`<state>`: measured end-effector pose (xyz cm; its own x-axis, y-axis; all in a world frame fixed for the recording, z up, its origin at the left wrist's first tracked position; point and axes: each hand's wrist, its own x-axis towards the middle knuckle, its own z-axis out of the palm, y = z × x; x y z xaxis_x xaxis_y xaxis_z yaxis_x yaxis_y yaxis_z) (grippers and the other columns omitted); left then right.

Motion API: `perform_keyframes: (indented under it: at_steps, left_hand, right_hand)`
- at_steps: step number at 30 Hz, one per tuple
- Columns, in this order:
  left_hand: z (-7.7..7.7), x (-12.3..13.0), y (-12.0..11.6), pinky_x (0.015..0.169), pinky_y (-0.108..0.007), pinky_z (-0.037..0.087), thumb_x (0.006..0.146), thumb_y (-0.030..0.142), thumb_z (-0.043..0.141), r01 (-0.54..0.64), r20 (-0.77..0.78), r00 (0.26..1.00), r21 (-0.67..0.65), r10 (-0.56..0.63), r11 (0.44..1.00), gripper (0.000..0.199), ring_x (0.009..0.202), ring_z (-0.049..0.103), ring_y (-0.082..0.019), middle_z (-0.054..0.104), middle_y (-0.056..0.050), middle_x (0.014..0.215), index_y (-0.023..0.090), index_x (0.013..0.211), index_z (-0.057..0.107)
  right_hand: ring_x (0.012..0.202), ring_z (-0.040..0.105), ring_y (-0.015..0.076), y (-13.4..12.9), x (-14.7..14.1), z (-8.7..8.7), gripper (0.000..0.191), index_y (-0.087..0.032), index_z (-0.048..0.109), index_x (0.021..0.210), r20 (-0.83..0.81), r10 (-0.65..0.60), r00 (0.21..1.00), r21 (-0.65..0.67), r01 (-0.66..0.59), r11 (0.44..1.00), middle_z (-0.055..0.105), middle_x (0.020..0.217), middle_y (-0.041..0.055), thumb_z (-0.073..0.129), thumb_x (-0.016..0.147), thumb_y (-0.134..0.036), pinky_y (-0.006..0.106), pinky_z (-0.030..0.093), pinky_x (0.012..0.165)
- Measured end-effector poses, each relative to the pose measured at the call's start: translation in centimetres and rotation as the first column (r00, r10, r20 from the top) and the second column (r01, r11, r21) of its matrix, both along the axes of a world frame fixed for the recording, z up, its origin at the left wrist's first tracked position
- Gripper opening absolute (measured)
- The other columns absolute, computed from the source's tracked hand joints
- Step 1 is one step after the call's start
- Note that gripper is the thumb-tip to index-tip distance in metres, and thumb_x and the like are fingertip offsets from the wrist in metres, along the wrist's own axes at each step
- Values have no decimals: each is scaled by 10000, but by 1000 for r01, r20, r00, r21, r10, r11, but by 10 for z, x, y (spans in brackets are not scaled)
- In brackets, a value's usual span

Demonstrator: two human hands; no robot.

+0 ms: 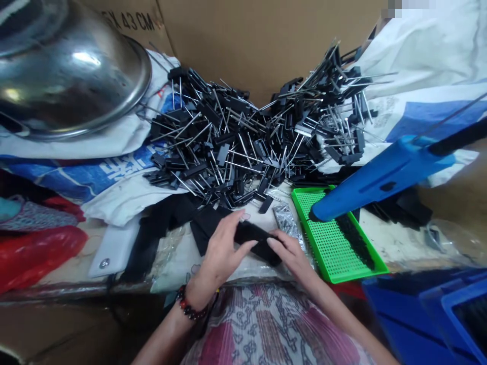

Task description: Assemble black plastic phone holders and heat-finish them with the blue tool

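Note:
A black strip of material [253,234] lies between my two hands at the front of the table. My left hand [223,244] holds its left end, thumb on the near side and fingers beyond it. At the strip's right end, my right hand [288,247] grips it with the thumb on top. More black material [207,220] lies flat just left of the strip. Beyond my hands rises a big pile of black pieces with metal rods [236,137]. A shiny silver packet [287,220] sits right behind my right hand.
A green perforated tray [327,248] holds black strands on the right, with a blue tool [357,177] hanging over it. At left are a metal bowl [76,76], a white device [116,248] and a red bag [41,258]. Blue bins [403,309] stand at lower right.

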<state>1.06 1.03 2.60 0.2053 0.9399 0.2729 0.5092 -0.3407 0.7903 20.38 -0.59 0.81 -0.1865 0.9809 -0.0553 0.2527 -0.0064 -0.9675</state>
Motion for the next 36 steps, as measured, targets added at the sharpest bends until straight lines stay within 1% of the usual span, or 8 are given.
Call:
perform_keyframes:
  at_steps: [3, 6, 12, 15, 19, 26, 31, 36]
  left_hand:
    - [4, 2, -9, 879, -370, 486, 687, 349, 784, -96, 190, 972, -217, 138, 971, 531, 1010, 637, -282, 685, -98, 1117, 198, 1169, 619]
    - [5, 1, -16, 686, -293, 497, 787, 304, 668, -43, 230, 966, -321, 122, 946, 173, 752, 653, -215, 710, -50, 828, 188, 912, 697]
    - [17, -30, -18, 691, -284, 463, 866, 280, 575, -30, -146, 989, -80, 18, 996, 139, 736, 633, -205, 688, -40, 777, 206, 869, 693]
    - [11, -34, -21, 735, -306, 464, 895, 274, 540, 76, -267, 960, -32, -82, 997, 159, 792, 621, -220, 693, -58, 817, 214, 886, 687]
    - [-1, -25, -26, 750, -327, 458, 937, 263, 475, 167, -390, 906, -30, -165, 986, 200, 804, 600, -224, 676, -68, 818, 198, 888, 657]
    - [-14, -21, -30, 711, -344, 438, 955, 252, 437, 188, -446, 879, -2, -170, 982, 225, 758, 576, -222, 641, -61, 768, 189, 830, 612]
    - [-17, -17, -36, 727, -343, 437, 948, 239, 450, 147, -544, 830, 9, -119, 989, 176, 796, 572, -217, 638, -49, 802, 177, 841, 576]
    - [10, -17, -35, 820, -336, 448, 917, 308, 534, 159, -633, 768, 47, -93, 986, 182, 948, 571, -210, 643, -43, 978, 171, 1034, 559]
  right_hand:
    - [685, 606, 189, 1, -21, 1, 419, -169, 640, 958, -392, -216, 894, -301, 97, 949, 650, 756, 38, 584, 834, -565, 299, 482, 621]
    - [775, 636, 225, 2, -34, 0, 427, -162, 657, 965, -453, -177, 874, -327, 21, 945, 677, 821, 70, 600, 824, -560, 344, 515, 689]
    - [1033, 582, 250, -1, -8, 3, 406, -191, 513, 1239, 60, -147, 987, 217, 131, 967, 578, 1162, 121, 543, 903, -416, 401, 512, 860]
    - [1127, 537, 276, 0, 0, 11, 368, -192, 493, 1264, 311, -59, 949, 441, -89, 893, 541, 1224, 145, 518, 929, -343, 455, 474, 939]
    - [905, 590, 258, 6, -8, 13, 252, -154, 589, 1111, 561, 144, 815, 425, -434, 794, 632, 977, 126, 460, 967, -315, 435, 508, 804]
    - [769, 562, 232, 10, -16, 1, 286, -139, 646, 928, 702, 144, 698, 389, -545, 743, 614, 816, 97, 427, 980, -314, 381, 495, 713]
    - [737, 576, 224, 7, -17, -5, 306, -140, 629, 875, 650, 159, 743, 430, -533, 729, 614, 780, 91, 387, 991, -287, 362, 512, 674]
    - [747, 668, 228, 22, -5, -15, 313, -199, 671, 912, 499, 171, 850, 453, -424, 784, 684, 829, 80, 435, 963, -399, 340, 557, 677]
